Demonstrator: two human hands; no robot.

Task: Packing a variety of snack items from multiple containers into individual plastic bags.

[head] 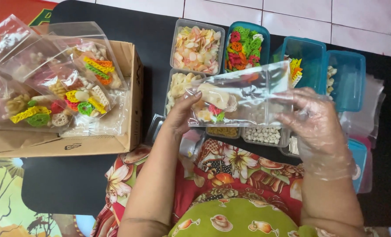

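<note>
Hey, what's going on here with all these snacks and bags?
A person holds a clear plastic bag with both hands above a row of containers. The bare left hand grips its left end; the right hand, in a thin plastic glove, holds its right side. A few mixed crackers lie in the bag. Open tubs of coloured crackers stand behind it, and a cardboard box on the left holds filled bags.

One head-worn camera looks steeply down from the person's own viewpoint, close over the lap and forearms. It faces forward across a black table (72, 184) toward a tiled floor (292, 13) at the top edge. A cardboard box (132, 109) sits left, trays (311, 48) ahead. No second view shares the scene.
</note>
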